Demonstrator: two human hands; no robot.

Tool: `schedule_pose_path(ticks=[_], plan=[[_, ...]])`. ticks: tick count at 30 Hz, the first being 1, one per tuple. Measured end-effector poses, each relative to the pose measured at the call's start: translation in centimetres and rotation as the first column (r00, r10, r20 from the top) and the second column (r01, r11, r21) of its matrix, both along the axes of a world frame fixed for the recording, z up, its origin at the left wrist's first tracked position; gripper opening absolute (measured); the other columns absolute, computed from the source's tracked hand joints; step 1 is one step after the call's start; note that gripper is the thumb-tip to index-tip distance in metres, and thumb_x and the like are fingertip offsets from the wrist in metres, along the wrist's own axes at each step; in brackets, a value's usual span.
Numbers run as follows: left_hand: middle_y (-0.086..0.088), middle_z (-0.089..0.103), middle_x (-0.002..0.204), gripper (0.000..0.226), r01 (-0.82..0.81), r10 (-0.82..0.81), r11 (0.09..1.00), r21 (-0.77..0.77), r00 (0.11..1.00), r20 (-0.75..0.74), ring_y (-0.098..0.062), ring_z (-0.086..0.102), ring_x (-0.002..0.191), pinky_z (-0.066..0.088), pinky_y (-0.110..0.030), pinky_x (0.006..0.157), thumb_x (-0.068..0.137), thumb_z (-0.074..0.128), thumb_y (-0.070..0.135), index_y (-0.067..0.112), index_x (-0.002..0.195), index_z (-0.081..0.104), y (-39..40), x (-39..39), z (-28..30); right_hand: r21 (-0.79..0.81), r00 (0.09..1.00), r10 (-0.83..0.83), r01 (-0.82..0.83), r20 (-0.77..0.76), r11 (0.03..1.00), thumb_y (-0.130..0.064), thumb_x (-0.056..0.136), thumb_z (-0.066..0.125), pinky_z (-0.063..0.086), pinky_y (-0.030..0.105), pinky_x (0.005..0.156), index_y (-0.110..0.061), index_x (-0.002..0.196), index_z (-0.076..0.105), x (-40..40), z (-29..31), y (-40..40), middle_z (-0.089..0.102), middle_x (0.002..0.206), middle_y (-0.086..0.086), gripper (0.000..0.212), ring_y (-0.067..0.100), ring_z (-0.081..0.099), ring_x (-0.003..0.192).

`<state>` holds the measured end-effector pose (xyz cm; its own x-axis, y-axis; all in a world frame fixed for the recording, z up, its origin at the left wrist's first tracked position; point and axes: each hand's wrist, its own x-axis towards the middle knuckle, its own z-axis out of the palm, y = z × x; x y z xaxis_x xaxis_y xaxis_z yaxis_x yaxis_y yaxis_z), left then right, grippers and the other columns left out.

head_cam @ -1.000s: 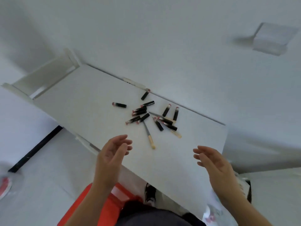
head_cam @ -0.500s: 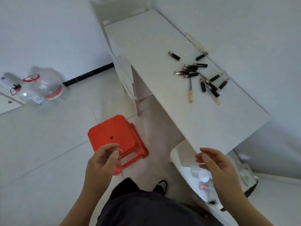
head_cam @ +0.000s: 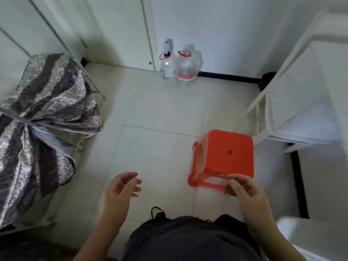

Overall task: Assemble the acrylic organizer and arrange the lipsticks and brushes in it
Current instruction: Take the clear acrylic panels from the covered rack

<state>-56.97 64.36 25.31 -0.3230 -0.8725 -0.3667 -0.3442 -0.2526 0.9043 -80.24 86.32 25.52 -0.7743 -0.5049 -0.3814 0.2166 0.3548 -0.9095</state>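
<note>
Each grip is loosely curled and holds nothing: left hand (head_cam: 120, 189) and right hand (head_cam: 243, 191) hover above the floor (head_cam: 156, 110). A red stool (head_cam: 226, 155) stands just beyond the right hand.

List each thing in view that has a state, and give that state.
left hand: empty, fingers loosely curled
right hand: empty, fingers loosely curled
red stool: upright on the floor, nothing on it
two water bottles: upright by the wall, capped, look empty
striped blanket: draped over a metal frame
white table: the part in view is bare
</note>
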Motion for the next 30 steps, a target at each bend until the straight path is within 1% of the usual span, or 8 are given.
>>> schedule_pose_path(ticks=[5, 10, 14, 16, 20, 24, 27, 30], plan=[[-0.004, 0.076, 0.085, 0.022, -0.262, 0.262, 0.965, -0.001, 0.965, -0.001, -0.016, 0.07, 0.069, 0.055, -0.034, 0.064, 0.098, 0.059, 0.009, 0.023, 0.094, 0.076, -5.8, 9.7, -0.7, -0.022, 0.973, 0.213, -0.212, 0.091, 0.977, 0.0, 0.097, 0.06, 0.056, 0.017, 0.065, -0.01, 0.097, 0.072, 5.6, 0.0, -12.5, 0.075, 0.082, 0.012, 0.016, 0.013, 0.071, 0.072], [-0.011, 0.074, 0.082, 0.022, -0.544, 0.544, 0.839, 0.013, 0.839, -0.023, -0.018, 0.066, 0.066, 0.053, -0.033, 0.061, 0.098, 0.059, 0.004, 0.017, 0.092, 0.076, -8.7, 17.6, -1.5, 0.0, 0.887, 0.45, -0.452, 0.103, 0.892, -0.003, 0.094, 0.064, 0.056, 0.033, 0.072, -0.015, 0.093, 0.074, 9.1, 0.2, -23.9, 0.077, 0.081, 0.009, 0.015, 0.02, 0.072, 0.079], [-0.009, 0.073, 0.08, 0.025, -0.713, 0.714, 0.7, 0.044, 0.7, -0.022, -0.014, 0.066, 0.065, 0.054, -0.021, 0.055, 0.098, 0.058, 0.005, 0.019, 0.089, 0.076, -9.6, 21.1, -1.9, -0.016, 0.78, 0.617, -0.619, 0.109, 0.785, -0.013, 0.095, 0.066, 0.055, 0.014, 0.066, -0.023, 0.087, 0.076, 11.3, -0.4, -31.6, 0.077, 0.085, 0.009, 0.016, 0.016, 0.075, 0.08], [-0.008, 0.074, 0.08, 0.027, -0.772, 0.774, 0.633, 0.062, 0.633, -0.019, -0.013, 0.066, 0.065, 0.054, -0.022, 0.055, 0.099, 0.058, 0.006, 0.024, 0.089, 0.076, -10.4, 22.2, -2.1, -0.012, 0.708, 0.699, -0.702, 0.102, 0.712, -0.013, 0.095, 0.066, 0.056, 0.017, 0.068, -0.023, 0.087, 0.077, 12.4, -1.1, -35.7, 0.076, 0.085, 0.009, 0.017, 0.02, 0.075, 0.082], [-0.015, 0.073, 0.083, 0.023, -0.872, 0.872, 0.485, 0.072, 0.488, 0.037, -0.019, 0.065, 0.067, 0.054, -0.032, 0.062, 0.099, 0.058, 0.006, 0.019, 0.09, 0.076, -13.5, 23.5, -2.4, 0.021, 0.526, 0.849, -0.85, 0.049, 0.526, -0.02, 0.095, 0.065, 0.058, 0.036, 0.079, -0.029, 0.091, 0.074, 13.7, -2.7, -43.9, 0.076, 0.086, 0.006, 0.013, 0.022, 0.073, 0.087], [-0.017, 0.073, 0.082, 0.025, -0.949, 0.949, 0.312, 0.053, 0.314, 0.028, -0.02, 0.064, 0.065, 0.053, -0.032, 0.06, 0.098, 0.058, 0.004, 0.018, 0.087, 0.076, -16.6, 24.2, -1.5, 0.022, 0.338, 0.939, -0.941, 0.069, 0.337, -0.019, 0.096, 0.065, 0.06, 0.029, 0.078, -0.033, 0.092, 0.075, 16.3, -3.1, -52.7, 0.078, 0.087, 0.003, 0.018, 0.018, 0.074, 0.085], [-0.013, 0.075, 0.082, 0.024, -0.969, 0.968, 0.245, 0.011, 0.245, 0.056, -0.019, 0.066, 0.066, 0.053, -0.035, 0.063, 0.098, 0.058, 0.004, 0.019, 0.088, 0.075, -18.6, 25.2, -1.2, 0.044, 0.207, 0.975, -0.978, 0.079, 0.204, -0.015, 0.095, 0.065, 0.059, 0.035, 0.074, -0.025, 0.092, 0.076, 19.3, -4.1, -57.8, 0.078, 0.085, 0.004, 0.015, 0.018, 0.074, 0.083], [-0.012, 0.075, 0.084, 0.029, -0.987, 0.985, 0.163, 0.008, 0.163, 0.047, -0.019, 0.067, 0.066, 0.055, -0.034, 0.064, 0.098, 0.058, 0.004, 0.024, 0.087, 0.076, -19.6, 26.3, -1.3, 0.052, 0.077, 0.992, -0.996, 0.097, 0.072, -0.012, 0.095, 0.065, 0.056, 0.038, 0.079, -0.015, 0.094, 0.073, 22.7, -4.7, -61.6, 0.077, 0.082, 0.006, 0.009, 0.022, 0.074, 0.081]])
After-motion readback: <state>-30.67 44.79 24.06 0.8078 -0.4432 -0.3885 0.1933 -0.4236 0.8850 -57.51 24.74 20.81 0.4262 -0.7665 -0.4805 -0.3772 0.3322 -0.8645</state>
